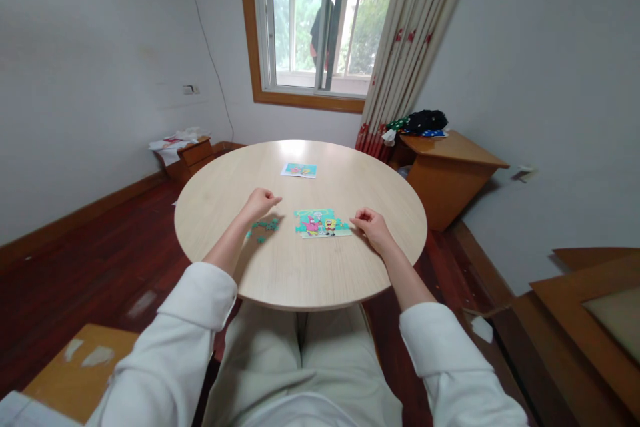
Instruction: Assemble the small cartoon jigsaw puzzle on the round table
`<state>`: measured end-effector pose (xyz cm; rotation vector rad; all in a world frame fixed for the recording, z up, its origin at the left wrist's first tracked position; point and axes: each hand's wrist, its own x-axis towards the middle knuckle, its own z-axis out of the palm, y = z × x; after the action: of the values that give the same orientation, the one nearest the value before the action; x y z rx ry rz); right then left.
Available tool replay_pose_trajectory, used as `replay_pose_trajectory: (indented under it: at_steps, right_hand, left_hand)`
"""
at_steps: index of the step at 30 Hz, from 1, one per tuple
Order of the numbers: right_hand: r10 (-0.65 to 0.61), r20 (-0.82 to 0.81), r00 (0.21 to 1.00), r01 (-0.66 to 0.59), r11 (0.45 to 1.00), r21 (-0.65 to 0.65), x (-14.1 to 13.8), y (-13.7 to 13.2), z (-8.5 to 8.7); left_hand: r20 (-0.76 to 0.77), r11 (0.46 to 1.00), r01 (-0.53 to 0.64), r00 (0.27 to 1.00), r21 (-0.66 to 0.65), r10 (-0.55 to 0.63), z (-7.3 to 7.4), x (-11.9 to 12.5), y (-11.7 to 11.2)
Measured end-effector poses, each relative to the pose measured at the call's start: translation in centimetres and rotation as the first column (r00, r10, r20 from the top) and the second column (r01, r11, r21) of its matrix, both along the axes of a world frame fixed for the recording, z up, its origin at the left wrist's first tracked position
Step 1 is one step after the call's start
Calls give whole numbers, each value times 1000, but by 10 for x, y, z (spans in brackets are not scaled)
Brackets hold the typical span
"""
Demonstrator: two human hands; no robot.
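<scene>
A partly assembled jigsaw puzzle lies on the round table, showing a pink starfish and a yellow sponge cartoon figure on turquoise. Its upper right edge is uneven. My right hand is just right of the puzzle, thumb and fingers pinched together close to its edge; whatever they may hold is too small to make out. To the left, several loose puzzle pieces lie scattered on the tabletop. Above them hovers my left hand, its fingertips closed and pointing right, with any piece in them hidden.
A picture sheet with a similar cartoon lies farther back on the round table. Behind stand a window and a curtain. A wooden cabinet with cloths on top is at right, and a low stand with papers at left.
</scene>
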<state>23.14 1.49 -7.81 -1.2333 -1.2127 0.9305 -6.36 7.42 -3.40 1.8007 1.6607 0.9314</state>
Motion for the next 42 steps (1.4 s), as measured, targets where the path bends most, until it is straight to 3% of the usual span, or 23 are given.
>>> replay_pose_trajectory:
  at_steps: [4, 9, 12, 28, 38, 42]
  right_hand:
    - [-1, -7, 1000, 1, 1000, 0, 6, -2, 0]
    - [1, -6, 1000, -1, 1000, 4, 9, -5, 2]
    - [0, 8, 1000, 0, 1000, 5, 9, -5, 3]
    - [-1, -6, 1000, 1, 1000, 14, 12, -2, 3]
    - [4, 5, 1000, -4, 1000, 25, 14, 12, 4]
    - [-1, -2, 1000, 1, 1000, 18, 13, 14, 4]
  left_hand:
    - [50, 996, -66, 996, -64, 69, 9, -19, 2]
    - [267, 984, -88, 955, -156, 128, 8, -31, 0]
    - [305, 982, -74, 944, -171, 124, 7, -34, -2]
    - [221, 963, -110, 961, -245, 166, 0, -57, -6]
    - [89, 986, -137, 985, -99, 146, -18, -71, -25]
    - [-61, 995, -98, 993, -2, 98, -18, -65, -31]
